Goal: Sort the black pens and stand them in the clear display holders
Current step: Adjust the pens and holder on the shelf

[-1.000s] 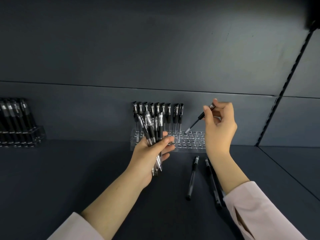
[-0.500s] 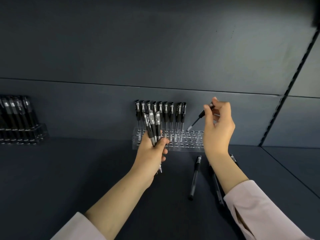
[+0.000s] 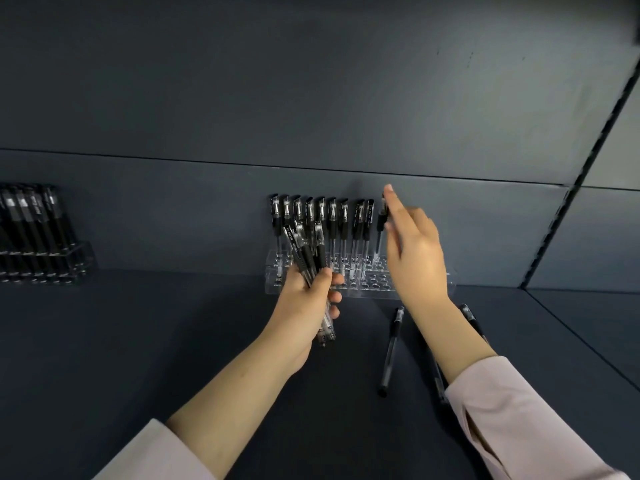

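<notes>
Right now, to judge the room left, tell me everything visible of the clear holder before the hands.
The clear holder looks like acrylic: a long, low block with rows of round holes. It lies on the dark shelf, its long side along the back wall. Black pens stand upright, caps up, in its left part; the holes seen right of them hold none. The left hand with its pen bundle and the right hand cover parts of it.

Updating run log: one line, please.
right hand: touches upright pen in clear holder | left hand: grips pen bundle | loose pens: shelf
</notes>
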{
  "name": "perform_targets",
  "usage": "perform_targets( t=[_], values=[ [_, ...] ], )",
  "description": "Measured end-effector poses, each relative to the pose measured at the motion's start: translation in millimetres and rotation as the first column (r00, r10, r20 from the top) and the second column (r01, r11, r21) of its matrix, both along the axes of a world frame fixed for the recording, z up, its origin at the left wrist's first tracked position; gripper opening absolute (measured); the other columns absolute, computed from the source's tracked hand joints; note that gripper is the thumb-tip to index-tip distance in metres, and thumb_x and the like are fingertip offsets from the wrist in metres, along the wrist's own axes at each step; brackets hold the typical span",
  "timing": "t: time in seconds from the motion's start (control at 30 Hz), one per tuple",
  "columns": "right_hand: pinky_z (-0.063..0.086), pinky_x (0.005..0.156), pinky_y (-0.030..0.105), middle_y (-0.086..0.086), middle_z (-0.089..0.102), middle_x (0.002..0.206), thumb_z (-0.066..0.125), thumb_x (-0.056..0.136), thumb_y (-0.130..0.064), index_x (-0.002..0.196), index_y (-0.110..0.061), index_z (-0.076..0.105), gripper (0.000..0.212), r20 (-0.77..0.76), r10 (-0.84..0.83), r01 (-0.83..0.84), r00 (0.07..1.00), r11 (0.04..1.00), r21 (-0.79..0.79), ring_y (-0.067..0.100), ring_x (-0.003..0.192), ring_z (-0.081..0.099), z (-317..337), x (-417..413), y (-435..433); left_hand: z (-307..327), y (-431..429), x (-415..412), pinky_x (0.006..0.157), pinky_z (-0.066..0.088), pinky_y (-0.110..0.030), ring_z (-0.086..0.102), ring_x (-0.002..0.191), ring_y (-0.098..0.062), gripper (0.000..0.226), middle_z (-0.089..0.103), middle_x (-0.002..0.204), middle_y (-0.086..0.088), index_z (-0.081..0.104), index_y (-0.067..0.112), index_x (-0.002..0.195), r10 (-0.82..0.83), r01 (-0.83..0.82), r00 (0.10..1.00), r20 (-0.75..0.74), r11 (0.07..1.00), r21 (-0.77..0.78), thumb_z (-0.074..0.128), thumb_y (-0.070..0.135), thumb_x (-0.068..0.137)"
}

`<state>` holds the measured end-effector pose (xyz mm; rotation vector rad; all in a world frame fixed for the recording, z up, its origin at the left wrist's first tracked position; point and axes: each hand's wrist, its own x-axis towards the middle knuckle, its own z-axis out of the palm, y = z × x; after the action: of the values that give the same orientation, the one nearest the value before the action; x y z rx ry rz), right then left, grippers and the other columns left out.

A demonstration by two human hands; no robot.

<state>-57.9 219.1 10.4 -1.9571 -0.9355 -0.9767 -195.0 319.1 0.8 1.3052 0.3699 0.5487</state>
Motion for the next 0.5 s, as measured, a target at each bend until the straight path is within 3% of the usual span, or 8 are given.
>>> perform_targets(
  t=[0.17, 0.3, 0.5],
  values=[
    [0.047, 0.073, 0.04, 0.009, 0.051, 0.104, 0.049, 0.097, -0.009, 0.151, -0.022, 0.029, 0.059, -0.064, -0.025, 0.017, 0.998, 0.992, -0.128, 0.025, 0.09, 0.044, -5.9, 5.0, 1.3, 0.2, 2.5, -3.3, 0.062, 0.051, -0.024, 0.062, 0.077, -0.007, 0.013, 0.074, 0.092, 0.007, 0.058, 0.018, 0.111, -0.037, 0.037, 0.999, -0.015, 0.999, 0.015, 0.052, 0.015, 0.1],
    [0.045, 0.078, 0.04, 0.009, 0.05, 0.104, 0.049, 0.096, -0.01, 0.153, -0.023, 0.018, 0.066, -0.141, -0.011, -0.008, 0.99, 0.991, -0.133, 0.027, 0.093, 0.045, -6.3, 7.3, -0.8, 0.6, 6.2, -5.9, 0.071, 0.052, -0.025, 0.068, 0.082, -0.004, 0.017, 0.076, 0.096, 0.009, 0.064, 0.014, 0.113, -0.067, 0.067, 0.998, -0.013, 0.998, 0.014, 0.057, 0.017, 0.098],
    [0.044, 0.084, 0.042, 0.01, 0.051, 0.109, 0.049, 0.096, -0.011, 0.154, -0.024, 0.012, 0.07, -0.186, 0.003, -0.031, 0.983, 0.988, -0.148, 0.028, 0.095, 0.045, -5.0, 6.5, -0.5, 3.2, 7.5, -7.0, 0.067, 0.055, -0.02, 0.072, 0.085, -0.006, 0.018, 0.077, 0.098, 0.004, 0.065, 0.009, 0.112, -0.083, 0.083, 0.997, 0.005, 0.995, -0.049, 0.058, 0.015, 0.097]
  ],
)
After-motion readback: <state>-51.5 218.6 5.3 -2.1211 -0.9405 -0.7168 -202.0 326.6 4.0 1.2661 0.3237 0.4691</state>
